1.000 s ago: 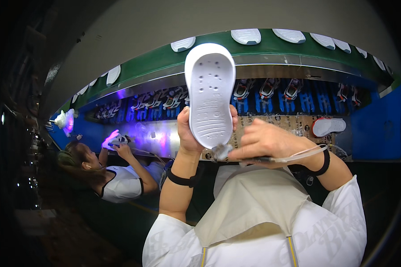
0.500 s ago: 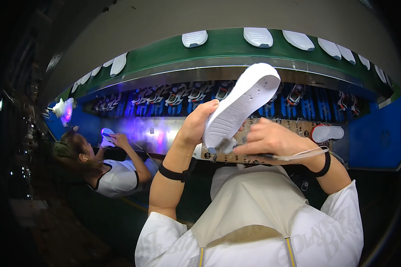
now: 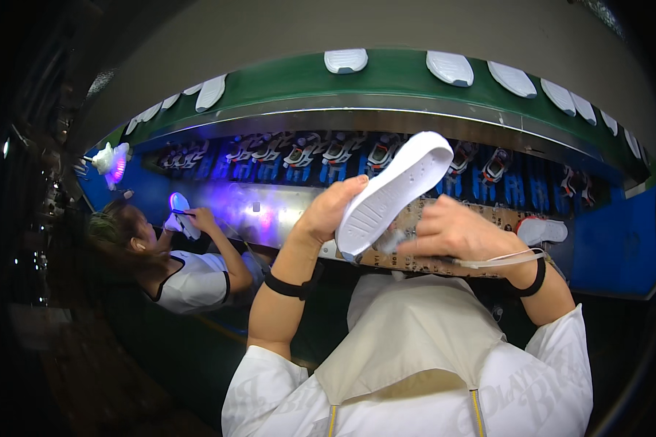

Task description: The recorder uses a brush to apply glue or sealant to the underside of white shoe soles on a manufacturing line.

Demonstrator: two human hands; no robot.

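My left hand (image 3: 329,211) is closed round the near part of a white shoe sole (image 3: 397,191), thumb along its edge. The sole is tilted, its far end up to the right, its ridged and pitted face toward me. Beside the sole's near end my right hand (image 3: 452,231), smeared by motion, grips a brush (image 3: 395,242). The brush head is blurred, and I cannot tell whether it touches the sole. A thin clear tube (image 3: 499,261) runs from this hand to my right wrist.
A bench covered with brown printed paper (image 3: 488,213) holds a white sole with a red edge (image 3: 543,231). Behind are shoe uppers (image 3: 383,153) on blue racks and a green belt (image 3: 284,79) bearing white soles (image 3: 346,60). At left a co-worker (image 3: 197,282) works near a purple-lit lamp (image 3: 113,164).
The sole's far end has dipped toward me. The brush has shifted right from the near end. The belt and bench appear further right as the view turned slightly.
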